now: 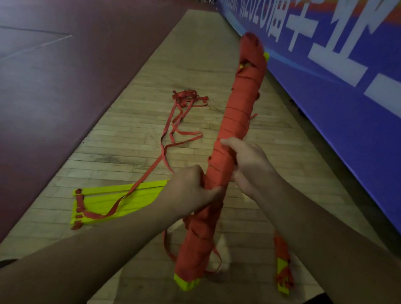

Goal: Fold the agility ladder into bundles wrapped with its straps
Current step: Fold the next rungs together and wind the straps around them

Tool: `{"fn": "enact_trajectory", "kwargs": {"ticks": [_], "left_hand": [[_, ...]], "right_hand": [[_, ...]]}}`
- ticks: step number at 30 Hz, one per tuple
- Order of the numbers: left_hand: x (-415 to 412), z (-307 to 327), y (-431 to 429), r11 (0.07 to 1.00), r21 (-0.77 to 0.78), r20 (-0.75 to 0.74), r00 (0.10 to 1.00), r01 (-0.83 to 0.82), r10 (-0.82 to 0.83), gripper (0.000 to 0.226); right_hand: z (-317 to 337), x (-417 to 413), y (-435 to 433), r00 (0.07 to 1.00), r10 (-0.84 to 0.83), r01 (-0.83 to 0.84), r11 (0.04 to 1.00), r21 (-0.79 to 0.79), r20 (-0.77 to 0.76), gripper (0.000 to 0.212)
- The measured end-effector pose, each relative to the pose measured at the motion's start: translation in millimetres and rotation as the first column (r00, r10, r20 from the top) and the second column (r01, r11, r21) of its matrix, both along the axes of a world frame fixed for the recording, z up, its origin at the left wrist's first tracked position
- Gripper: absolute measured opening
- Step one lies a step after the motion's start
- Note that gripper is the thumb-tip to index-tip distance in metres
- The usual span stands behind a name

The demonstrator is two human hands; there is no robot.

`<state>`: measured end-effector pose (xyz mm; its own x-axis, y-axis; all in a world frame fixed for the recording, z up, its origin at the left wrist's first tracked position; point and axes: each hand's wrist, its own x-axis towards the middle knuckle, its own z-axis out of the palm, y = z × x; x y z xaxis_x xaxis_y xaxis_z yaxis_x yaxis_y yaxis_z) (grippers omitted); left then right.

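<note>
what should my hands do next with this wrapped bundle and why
Probably pull the slack strap snug and tuck it under a wrap. The left hand and right hand grip the bundle mid-length. It's wrapped nearly end to end, yet strap loops hang loose near its lower end.

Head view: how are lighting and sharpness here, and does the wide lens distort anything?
Head view: dim, warm light with no glare; head view: the far tip of the wrapped bundle is blurred, and the left hand and right hand gripping it look soft; head view: the wide lens stretches the forearms at the bottom corners and slants the blue banner.
</note>
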<state>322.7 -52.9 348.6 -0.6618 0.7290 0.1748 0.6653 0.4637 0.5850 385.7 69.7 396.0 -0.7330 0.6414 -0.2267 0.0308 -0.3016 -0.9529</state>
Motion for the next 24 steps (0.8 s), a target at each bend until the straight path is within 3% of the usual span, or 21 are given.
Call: {"fn": "enact_trajectory", "kwargs": {"ticks": [3,6,8,10,12,15,18,22,24], "left_hand": [[-19,5,-3,0.993,-0.031,0.248,0.963,0.113,-0.102,0.049],[-36,13,-11,0.945,0.129,0.535,0.781,0.301,-0.322,0.063],[-37,18,-14,0.893,0.206,0.617,0.655,0.401,-0.436,0.067],[-35,20,-14,0.860,0.216,0.640,0.599,0.462,-0.482,0.068],[-33,18,-14,0.838,0.208,0.652,0.567,0.504,-0.503,0.064],[-31,16,-15,0.812,0.161,0.647,0.561,0.560,-0.516,0.043],[-35,17,-17,0.813,0.057,0.633,0.609,0.580,-0.478,0.032],[-52,22,-21,0.812,-0.034,0.609,0.656,0.583,-0.445,0.014],[-55,24,-20,0.826,-0.015,0.581,0.677,0.563,-0.451,0.023]], "right_hand": [[6,10,10,0.994,0.103,-0.105,0.994,-0.031,-0.040,0.015],[8,16,17,0.982,0.168,-0.173,0.984,-0.050,-0.089,0.016],[6,16,17,0.950,0.218,-0.252,0.958,-0.135,-0.226,0.019],[4,15,14,0.895,0.282,-0.366,0.908,-0.206,-0.347,0.024],[5,15,13,0.850,0.374,-0.459,0.871,-0.173,-0.372,0.030],[7,18,16,0.799,0.517,-0.550,0.835,-0.025,-0.308,0.028],[6,22,18,0.778,0.582,-0.581,0.810,0.082,-0.237,0.041],[9,23,23,0.820,0.516,-0.500,0.856,0.128,-0.246,0.039],[10,22,26,0.872,0.446,-0.412,0.892,0.187,-0.204,0.036]]}}
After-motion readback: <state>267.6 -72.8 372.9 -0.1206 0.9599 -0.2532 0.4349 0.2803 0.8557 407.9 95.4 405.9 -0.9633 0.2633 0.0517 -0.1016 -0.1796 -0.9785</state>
